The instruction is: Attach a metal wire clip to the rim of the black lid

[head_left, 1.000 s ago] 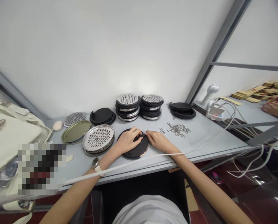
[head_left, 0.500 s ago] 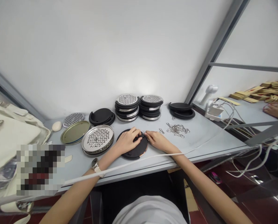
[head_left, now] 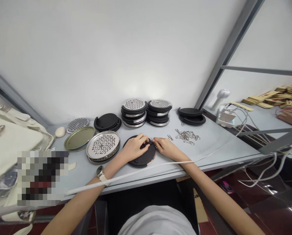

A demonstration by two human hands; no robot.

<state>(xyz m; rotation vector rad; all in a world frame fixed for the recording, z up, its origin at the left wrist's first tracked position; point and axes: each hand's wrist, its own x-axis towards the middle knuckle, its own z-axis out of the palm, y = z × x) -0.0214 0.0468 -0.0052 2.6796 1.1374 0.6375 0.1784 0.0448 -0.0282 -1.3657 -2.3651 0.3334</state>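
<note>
A round black disc [head_left: 143, 159] lies on the table in front of me, a coppery strip showing along its lower right rim. Across its upper part rests my left hand [head_left: 134, 148], fingers bent and closed at the disc's upper right edge. My right hand [head_left: 165, 146] pinches a small metal clip [head_left: 151, 140] at that same edge; its fingers hide most of the clip. To the right of this hand lies a loose heap of similar metal clips [head_left: 188, 136]. Left of the disc stands a stack topped by a silver perforated plate [head_left: 103, 145].
Two stacks of black discs and perforated plates [head_left: 134, 112] stand by the wall. More black discs [head_left: 192, 116] lie at right, others [head_left: 107, 122] at left beside an olive lid [head_left: 79, 137]. A white cable [head_left: 160, 164] crosses before my forearms. Another person's hand [head_left: 291, 117] shows far right.
The view has shifted very slightly. Both hands keep their places at the disc's upper right edge, with no clear movement.
</note>
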